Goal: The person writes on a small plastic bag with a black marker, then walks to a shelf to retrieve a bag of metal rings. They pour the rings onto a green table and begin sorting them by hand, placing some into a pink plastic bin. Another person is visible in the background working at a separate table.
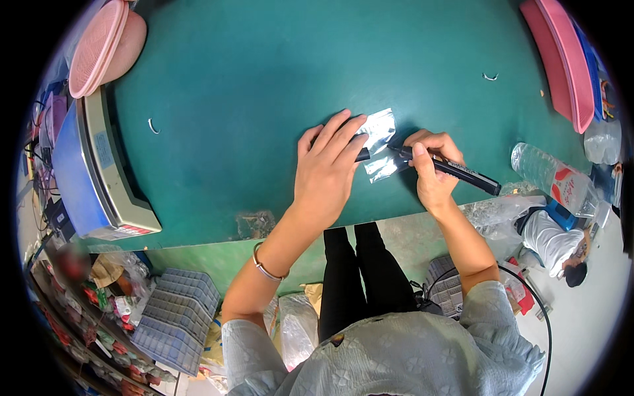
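Observation:
On the green tabletop, a small shiny silver foil packet (pixel 382 168) lies flat between my two hands. My left hand (pixel 328 162) rests palm down at its left side, with fingertips on the foil's edge. A short black marker cap (pixel 362 155) sticks out from under its index finger, seemingly pinched there; the thumb is hidden. My right hand (pixel 432 165) is closed around a black marker (pixel 467 175). The marker's tip end points left over the foil, and its rear end slants down to the right.
A digital scale (pixel 109 178) and pink baskets (pixel 99 49) stand at the left. Pink bins (pixel 561 66) and a clear bottle (pixel 551 175) lie toward the right. Small white scraps (pixel 153 126) dot the table. Below are grey crates (pixel 178 317); another person (pixel 555 244) is at far right.

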{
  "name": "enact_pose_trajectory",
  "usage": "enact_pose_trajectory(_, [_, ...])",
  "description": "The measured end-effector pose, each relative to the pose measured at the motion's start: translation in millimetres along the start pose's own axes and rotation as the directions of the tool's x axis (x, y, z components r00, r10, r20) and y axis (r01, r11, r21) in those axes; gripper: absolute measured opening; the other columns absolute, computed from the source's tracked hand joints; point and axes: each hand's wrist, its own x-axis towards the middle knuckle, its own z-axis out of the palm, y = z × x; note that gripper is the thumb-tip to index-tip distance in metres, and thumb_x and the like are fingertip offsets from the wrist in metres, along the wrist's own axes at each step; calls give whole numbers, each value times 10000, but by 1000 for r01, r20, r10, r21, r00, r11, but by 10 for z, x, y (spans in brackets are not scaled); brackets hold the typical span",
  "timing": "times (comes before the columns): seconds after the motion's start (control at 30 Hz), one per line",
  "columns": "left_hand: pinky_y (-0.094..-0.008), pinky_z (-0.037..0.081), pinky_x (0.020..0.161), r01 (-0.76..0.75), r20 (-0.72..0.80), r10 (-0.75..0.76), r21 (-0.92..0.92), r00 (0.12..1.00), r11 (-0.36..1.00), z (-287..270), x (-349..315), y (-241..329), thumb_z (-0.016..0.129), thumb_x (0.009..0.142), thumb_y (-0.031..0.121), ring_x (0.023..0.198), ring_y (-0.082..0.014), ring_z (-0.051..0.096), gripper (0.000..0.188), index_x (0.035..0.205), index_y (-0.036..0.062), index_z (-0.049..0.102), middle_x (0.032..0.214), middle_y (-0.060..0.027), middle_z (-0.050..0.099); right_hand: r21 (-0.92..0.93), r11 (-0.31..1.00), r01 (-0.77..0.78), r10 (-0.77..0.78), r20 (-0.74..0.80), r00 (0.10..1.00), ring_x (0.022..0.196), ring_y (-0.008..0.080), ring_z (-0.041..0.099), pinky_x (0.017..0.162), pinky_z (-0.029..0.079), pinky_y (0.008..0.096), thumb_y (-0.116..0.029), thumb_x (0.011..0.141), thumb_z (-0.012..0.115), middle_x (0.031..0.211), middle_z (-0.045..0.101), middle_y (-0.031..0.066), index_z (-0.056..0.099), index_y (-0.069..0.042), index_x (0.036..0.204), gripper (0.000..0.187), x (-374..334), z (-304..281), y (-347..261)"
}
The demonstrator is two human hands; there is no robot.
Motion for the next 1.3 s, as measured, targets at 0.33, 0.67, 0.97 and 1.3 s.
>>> enact_pose_trajectory(0.33, [-360,343,902,56,-160,-69,-83,985,995,90,-23,-30,626,676,-16,1087,-245,529,206,865,58,655,1073,-46,618,-229,959,167,-142,120,983,579,145,525,525,409,235,-78,786,666,711,600,76,609,2,902,152,4,19,-125])
enact_pose_trajectory(0.67, [-273,443,784,145,-329,-387,-572,861,808,40,-97,66,543,852,1,897,-161,553,45,892,-15,556,990,-84,603,-567,646,511,-300,427,853,801,211,558,738,392,335,-148,659,720,890,627,45,659,-79,907,265,-261,-64,-86])
enact_pose_trajectory(0.97, [-264,432,745,250,-310,-479,-558,821,791,-141,-409,546,515,850,-17,886,-151,543,68,900,4,556,994,-101,580,412,826,-385,444,-55,894,738,127,602,673,499,265,58,810,609,869,578,51,517,-22,1083,299,-309,124,-406])
enact_pose_trajectory(1.3, [-490,292,1018,-15,96,25,-103,995,995,196,-470,434,599,674,-16,1219,-279,428,328,999,4,565,1206,-111,520,-604,792,-83,75,-39,996,641,180,517,576,449,284,18,769,649,873,533,90,527,-37,1102,359,-267,-43,-418])
